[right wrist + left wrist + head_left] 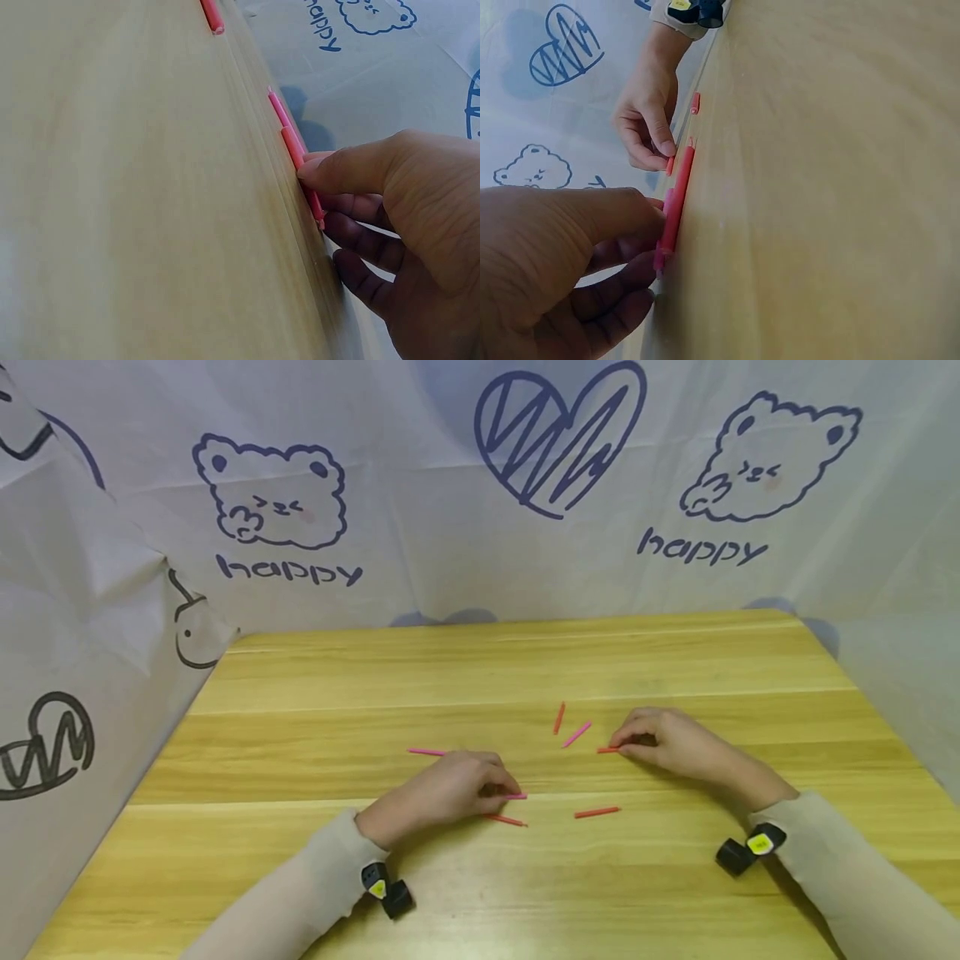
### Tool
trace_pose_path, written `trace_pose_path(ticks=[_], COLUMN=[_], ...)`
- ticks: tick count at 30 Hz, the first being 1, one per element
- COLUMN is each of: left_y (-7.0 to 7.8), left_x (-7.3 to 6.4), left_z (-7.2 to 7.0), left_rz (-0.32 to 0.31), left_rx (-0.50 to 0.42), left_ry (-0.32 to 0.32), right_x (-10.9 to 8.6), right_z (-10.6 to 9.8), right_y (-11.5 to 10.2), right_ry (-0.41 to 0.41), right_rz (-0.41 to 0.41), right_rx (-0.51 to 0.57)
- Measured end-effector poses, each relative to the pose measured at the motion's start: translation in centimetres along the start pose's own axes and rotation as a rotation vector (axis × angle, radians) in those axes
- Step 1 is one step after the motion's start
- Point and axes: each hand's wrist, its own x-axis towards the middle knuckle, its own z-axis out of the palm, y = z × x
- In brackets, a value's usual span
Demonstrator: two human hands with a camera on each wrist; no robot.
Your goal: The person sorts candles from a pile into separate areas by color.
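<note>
My left hand [453,787] pinches a thin pink candle [518,796] close over the table. In the left wrist view, a red candle [679,199] with a wick lies just in front of those fingers. My right hand [671,742] holds a thin red candle [607,750] between thumb and fingertips; the right wrist view shows its shaft [294,146] low along the tabletop. Just left of the right hand lie a pink candle [577,734] and an orange-red candle [559,717]. Part of another pink candle [424,752] is hidden behind the left hand.
One more red candle [597,812] lies between the two hands, nearer the front. The wooden table [300,685] reaches back to a white cloth [420,527] with drawn bears and a heart. Each wrist wears a small black camera [738,853].
</note>
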Motion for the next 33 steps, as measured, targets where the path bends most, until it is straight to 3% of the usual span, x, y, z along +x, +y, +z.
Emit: trace_pose_path(ticks=[11,17,26,33], left_y=[0.4,0.37,0.08,-0.39], left_x=[-0.19,-0.31,-0.28,-0.45], left_z=[0.0,0.09,-0.25,-0.7], left_rz=[0.055,0.062,0.067,0.03], left_rx=[0.082,0.075,0.04,0.023], left_ry=[0.009,0.004,0.012,0.006], right_x=[-0.07,-0.13,-0.11,-0.06], right_z=[0.07,-0.06,0.01,-0.11], right_y=[0.08,-0.08,-0.09,-0.3], right_ry=[-0.013,-0.037,-0.011,0.0], right_rz=[0.004,0.033,0.016,-0.003], right_rx=[-0.003,-0.003,-0.001,0.002])
